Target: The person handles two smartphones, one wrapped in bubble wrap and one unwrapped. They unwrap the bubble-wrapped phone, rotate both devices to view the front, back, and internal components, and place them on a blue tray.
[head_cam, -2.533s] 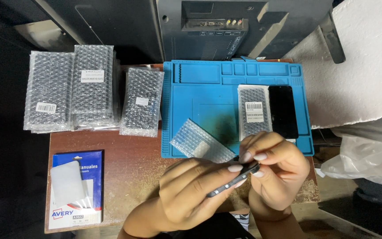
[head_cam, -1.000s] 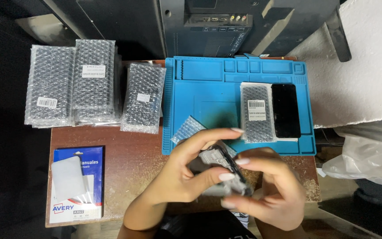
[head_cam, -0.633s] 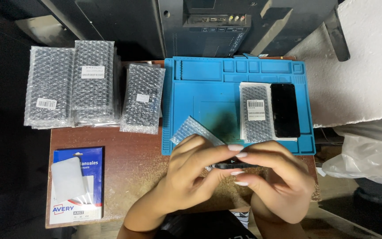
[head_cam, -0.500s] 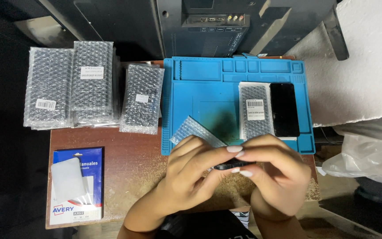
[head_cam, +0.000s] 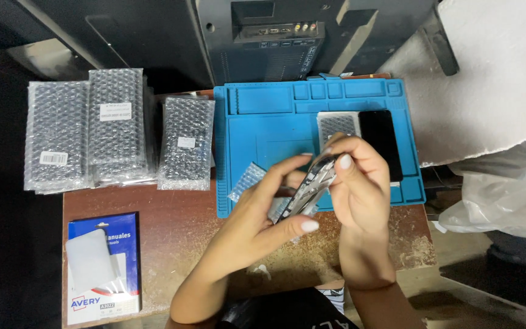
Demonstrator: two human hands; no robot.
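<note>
Brown worktop [head_cam: 171, 231] with a blue repair mat [head_cam: 263, 134]: two hands hold a phone part over the mat's near edge.

Left hand [head_cam: 263, 213] and right hand [head_cam: 357, 183] both grip a slim dark phone frame [head_cam: 312, 186], tilted, its long axis running from lower left near the left thumb up to the right fingertips. It is off the mat, just above an open bubble-wrap sleeve [head_cam: 248, 180]. Wrapped bubble packs [head_cam: 117, 128] lie left; a black phone [head_cam: 382, 143] rests on the mat beyond the hands.
</note>
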